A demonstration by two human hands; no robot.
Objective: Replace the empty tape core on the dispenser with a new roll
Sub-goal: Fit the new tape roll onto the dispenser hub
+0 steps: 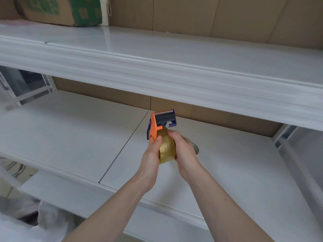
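Above a white shelf (70, 137), the left hand (152, 154) grips an orange-and-purple plastic tape dispenser (157, 124), apparently steadying it, while the right hand (185, 149) closes around a golden translucent tape roll (167, 147), seemingly pressing it onto the dispenser's hub.

Both forearms are bare, with no sleeves in view. The left hand (151, 151) and right hand (185, 149) wear no gloves, rings or watch.
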